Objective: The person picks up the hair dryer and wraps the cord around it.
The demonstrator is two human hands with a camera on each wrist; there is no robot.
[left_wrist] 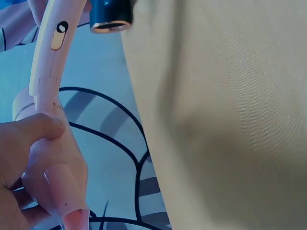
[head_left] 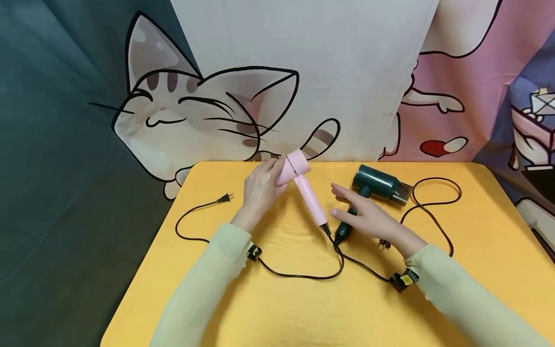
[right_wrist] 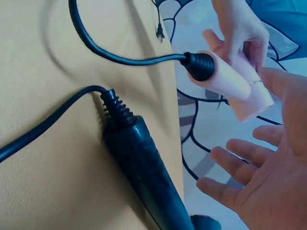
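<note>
A pink hair dryer [head_left: 313, 200] is held above the table by my left hand [head_left: 263, 185], which grips its barrel near the nozzle end. In the left wrist view the thumb lies across the pink barrel [left_wrist: 57, 148], and a switch shows on the handle. Beside the pink handle, my right hand [head_left: 368, 214] is spread with fingers extended and holds nothing. A dark green hair dryer [head_left: 376, 183] lies on the table behind and partly under that hand. Its handle [right_wrist: 148, 172] shows close up in the right wrist view, apart from the fingers.
The yellow table [head_left: 277, 308] carries both black cords. One plug [head_left: 224, 198] lies at the left, and a looped cord [head_left: 448, 231] lies at the right. A cartoon cat cloth [head_left: 312, 58] hangs behind the table's far edge.
</note>
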